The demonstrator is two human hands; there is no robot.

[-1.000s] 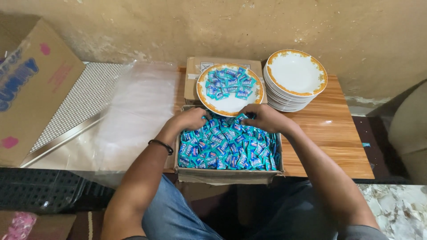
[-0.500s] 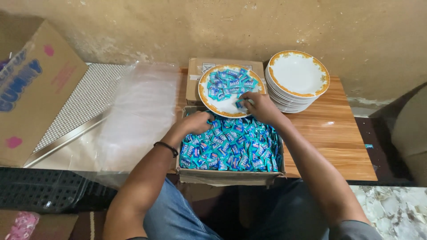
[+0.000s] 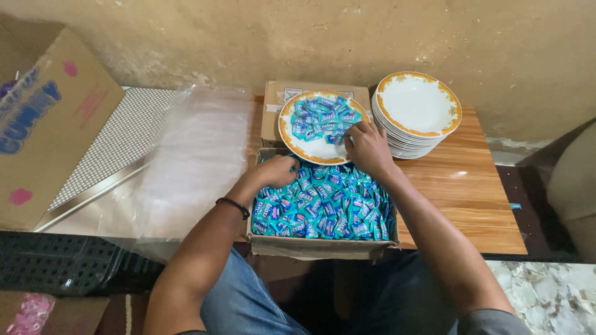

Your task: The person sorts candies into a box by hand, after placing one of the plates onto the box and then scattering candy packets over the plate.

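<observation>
In the head view, a wooden table (image 3: 459, 192) stands against a rough wall. It carries a stack of white plates (image 3: 417, 111) with orange rims at the back right, and a closed small carton (image 3: 276, 108) behind a candy-filled plate (image 3: 310, 146). That plate rests partly over the far edge of an open cardboard box (image 3: 316, 247) packed with blue-wrapped candies (image 3: 329, 208). A clear plastic sheet (image 3: 192, 161) lies to the left over a patterned metal panel (image 3: 105, 155), beside a large printed carton (image 3: 43, 118).

The left hand (image 3: 273, 170), its wrist wearing a black band (image 3: 233, 206), lies curled in the box's candies; whether it grips any cannot be told. The right hand (image 3: 367, 147) reaches forward, fingers loosely bent over candies at the plate's near right rim.

Half a second before, the right hand sat slightly nearer the box; it has now pushed further onto the plate.
</observation>
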